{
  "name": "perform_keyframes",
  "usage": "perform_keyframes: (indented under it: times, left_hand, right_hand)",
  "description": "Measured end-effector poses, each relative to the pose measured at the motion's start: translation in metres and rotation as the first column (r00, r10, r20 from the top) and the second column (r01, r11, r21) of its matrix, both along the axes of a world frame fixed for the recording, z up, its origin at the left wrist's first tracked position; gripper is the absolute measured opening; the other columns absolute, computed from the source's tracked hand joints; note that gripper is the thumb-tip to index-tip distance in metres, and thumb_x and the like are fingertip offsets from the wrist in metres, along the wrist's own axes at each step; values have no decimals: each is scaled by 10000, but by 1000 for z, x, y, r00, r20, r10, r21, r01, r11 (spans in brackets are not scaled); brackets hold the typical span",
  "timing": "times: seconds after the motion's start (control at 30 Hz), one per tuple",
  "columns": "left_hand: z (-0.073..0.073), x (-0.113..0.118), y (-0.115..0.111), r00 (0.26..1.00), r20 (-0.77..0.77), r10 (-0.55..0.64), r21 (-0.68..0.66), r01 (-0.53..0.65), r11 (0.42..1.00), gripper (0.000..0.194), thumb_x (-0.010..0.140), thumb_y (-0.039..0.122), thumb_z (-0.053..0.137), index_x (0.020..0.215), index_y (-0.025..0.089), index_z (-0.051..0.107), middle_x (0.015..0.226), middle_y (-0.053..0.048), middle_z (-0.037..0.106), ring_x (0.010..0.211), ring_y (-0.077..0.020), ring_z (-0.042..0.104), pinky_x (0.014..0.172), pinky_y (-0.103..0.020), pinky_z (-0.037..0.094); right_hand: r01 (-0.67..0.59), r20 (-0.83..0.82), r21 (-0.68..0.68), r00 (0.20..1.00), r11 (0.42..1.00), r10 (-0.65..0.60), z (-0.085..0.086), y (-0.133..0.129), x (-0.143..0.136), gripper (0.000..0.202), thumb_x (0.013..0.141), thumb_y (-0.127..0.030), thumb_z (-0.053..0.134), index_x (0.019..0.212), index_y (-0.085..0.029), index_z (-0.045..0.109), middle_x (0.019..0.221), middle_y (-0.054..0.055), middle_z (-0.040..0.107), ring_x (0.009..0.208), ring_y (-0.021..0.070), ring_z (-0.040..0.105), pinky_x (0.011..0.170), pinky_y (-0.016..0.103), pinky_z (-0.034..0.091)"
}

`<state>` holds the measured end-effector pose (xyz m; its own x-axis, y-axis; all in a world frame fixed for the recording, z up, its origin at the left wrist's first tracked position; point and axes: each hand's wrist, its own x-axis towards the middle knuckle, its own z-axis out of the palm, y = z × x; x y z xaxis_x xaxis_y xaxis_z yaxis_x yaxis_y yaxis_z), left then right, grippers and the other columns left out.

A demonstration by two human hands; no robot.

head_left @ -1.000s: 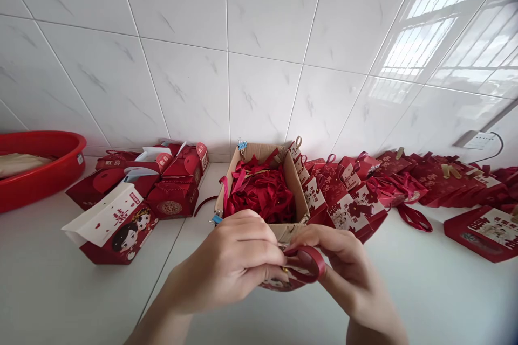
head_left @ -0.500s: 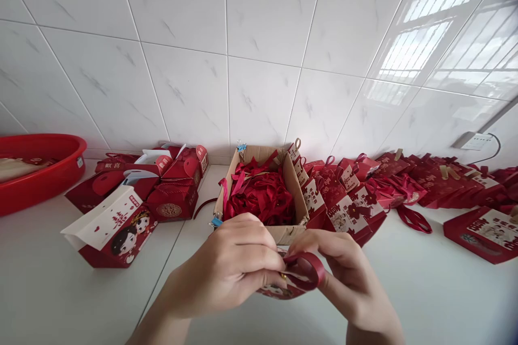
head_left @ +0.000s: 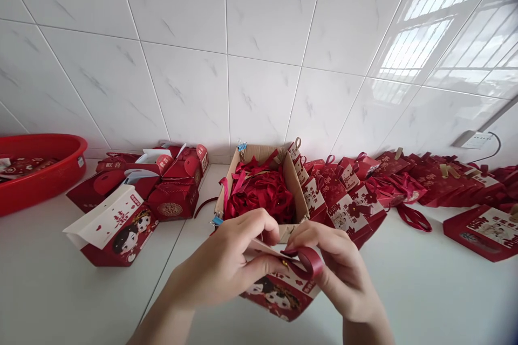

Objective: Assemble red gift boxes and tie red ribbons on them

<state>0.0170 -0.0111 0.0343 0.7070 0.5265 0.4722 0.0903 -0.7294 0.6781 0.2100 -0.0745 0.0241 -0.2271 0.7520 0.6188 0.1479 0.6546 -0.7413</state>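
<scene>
A red and white paper gift box (head_left: pixel 278 297) with cartoon faces is held up in front of me, tilted. My left hand (head_left: pixel 216 267) pinches its top edge, thumb on the near side and fingers behind. A dark red ribbon (head_left: pixel 311 262) forms a loop at the top of the box. My right hand (head_left: pixel 346 272) is closed on the ribbon and the box top, its thumb beside the loop; the fingertips are partly hidden. Just beyond the hands, a cardboard carton (head_left: pixel 300 188) contains a heap of red ribbons (head_left: pixel 263 194).
At left stand an open-topped gift box (head_left: pixel 115 229), several red boxes (head_left: pixel 172 199) and a red basin (head_left: pixel 48 188). Many ribboned boxes (head_left: pixel 348 213) line the wall at right. One box (head_left: pixel 481 234) lies nearer at far right. Blue binder clips (head_left: pixel 242 146) grip the carton's edge.
The gift box has tipped so its printed face shows more, and my left fingers have shifted along its top. A pale shape in the basin has gone from view.
</scene>
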Motion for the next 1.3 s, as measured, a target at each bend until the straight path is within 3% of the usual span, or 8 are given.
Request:
perform_keyframes:
  times: [0.17, 0.4, 0.53, 0.67, 0.8, 1.03, 1.2, 1.3]
  left_hand:
    - [3, 0, -1, 999, -2, -35, -28, 35, 999, 170, 814, 46, 649, 863, 190, 572, 834, 21, 567, 756, -86, 579, 663, -153, 517]
    - [3, 3, 2, 990, 132, -44, -130, 61, 990, 70, 834, 108, 657, 883, 157, 670, 807, -13, 584, 717, -92, 613, 658, -169, 571]
    - [0, 8, 8, 990, 143, 20, -209, 11, 978, 28, 832, 155, 662, 810, 137, 664, 754, -9, 553, 671, -101, 608, 646, -215, 606]
    - [-4, 13, 15, 983, 160, 86, -236, -47, 971, 82, 792, 180, 713, 784, 137, 643, 743, 0, 580, 709, -124, 652, 697, -240, 610]
    - [-5, 15, 19, 986, 115, 123, -199, -99, 975, 68, 788, 178, 712, 765, 135, 665, 724, 4, 620, 661, -104, 636, 630, -194, 573]
    - [-3, 16, 22, 985, 74, 153, -190, -137, 972, 71, 775, 193, 729, 762, 141, 683, 718, 10, 651, 656, -97, 639, 596, -165, 537]
    - [-4, 12, 24, 983, 11, 185, -143, -182, 973, 86, 756, 186, 734, 719, 152, 665, 702, 4, 654, 659, -116, 634, 587, -186, 521]
    - [-6, 13, 26, 977, -11, 214, -97, -214, 972, 88, 760, 167, 716, 704, 158, 649, 680, 5, 639, 625, -111, 599, 549, -192, 480]
  right_hand:
    - [10, -31, 23, 999, 1000, -9, -2, 2, -2, 226, 935, -368, 488, 946, -199, 637, 796, 62, 631, 708, 176, 602, 668, 295, 515]
    - [38, -36, -23, 999, 999, -39, -6, 7, -3, 182, 945, -272, 474, 947, -190, 637, 846, 61, 644, 763, 169, 612, 681, 282, 494]
    - [73, -72, -179, 994, 981, -87, -11, 11, -3, 199, 936, -336, 505, 916, -175, 620, 807, 49, 620, 711, 153, 571, 628, 264, 471]
    - [8, -178, -414, 980, 910, -90, -17, 17, 0, 225, 870, -359, 632, 1021, -201, 580, 701, -15, 571, 549, 97, 479, 501, 213, 394]
    - [-52, -224, -540, 971, 840, -85, -18, 21, 2, 274, 841, -416, 662, 1027, -220, 615, 618, -32, 559, 555, 125, 527, 537, 252, 448]
    - [-82, -206, -595, 977, 800, -54, -19, 23, 4, 342, 838, -487, 640, 1034, -207, 638, 623, -17, 588, 549, 139, 545, 545, 279, 468]
    - [-224, -369, -597, 929, 770, -16, -18, 27, 0, 334, 742, -411, 762, 933, -178, 619, 568, -66, 474, 512, 78, 412, 507, 223, 349]
    - [-229, -377, -598, 926, 768, -17, -18, 31, 0, 327, 694, -388, 803, 854, -160, 632, 529, -88, 378, 483, 51, 305, 460, 206, 249]
